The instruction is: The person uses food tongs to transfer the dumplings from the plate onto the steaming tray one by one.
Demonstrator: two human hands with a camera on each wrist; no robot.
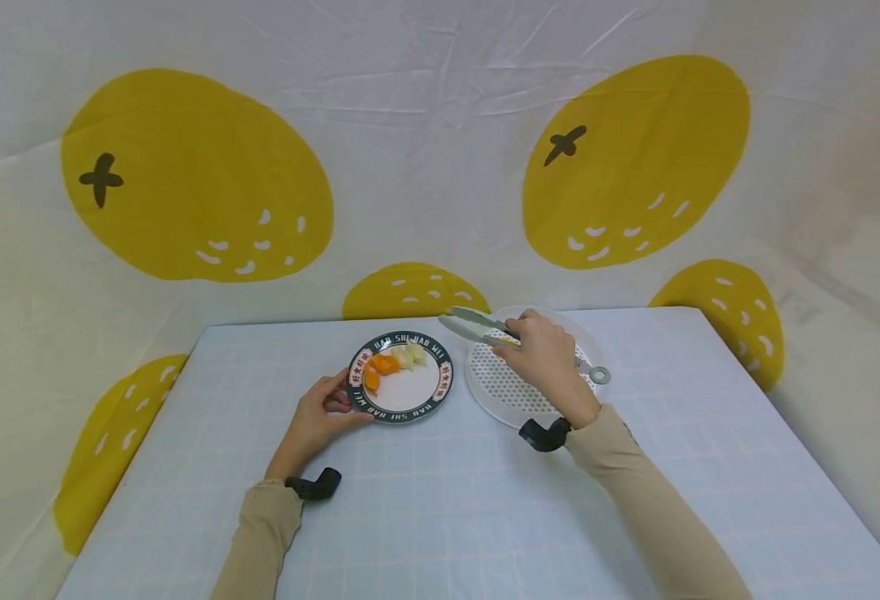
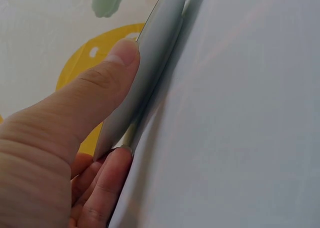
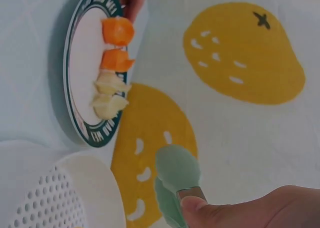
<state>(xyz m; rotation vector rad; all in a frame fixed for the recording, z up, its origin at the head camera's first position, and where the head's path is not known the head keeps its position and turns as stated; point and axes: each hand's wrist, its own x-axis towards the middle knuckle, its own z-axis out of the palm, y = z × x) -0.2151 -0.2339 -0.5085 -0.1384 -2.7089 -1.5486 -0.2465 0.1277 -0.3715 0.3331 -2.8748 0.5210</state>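
A white plate (image 1: 421, 392) with a dark lettered rim holds orange pieces (image 1: 380, 367) and pale pieces (image 1: 408, 355). My left hand (image 1: 322, 413) pinches the plate's near-left rim (image 2: 150, 62), thumb on top and fingers underneath. My right hand (image 1: 548, 357) grips pale green tongs (image 1: 476, 326) above a white perforated tray (image 1: 502, 389). The tong tips (image 3: 176, 180) point left toward the plate (image 3: 80, 67) and hold nothing. In the right wrist view the orange pieces (image 3: 117, 45) and pale pieces (image 3: 109, 95) lie along the plate's edge.
A pale checked cloth (image 1: 447, 508) covers the table. A white backdrop with big yellow fruit shapes (image 1: 192, 175) stands close behind the far edge. A metal ring (image 1: 600, 375) shows at the tongs' handle end, right of the tray.
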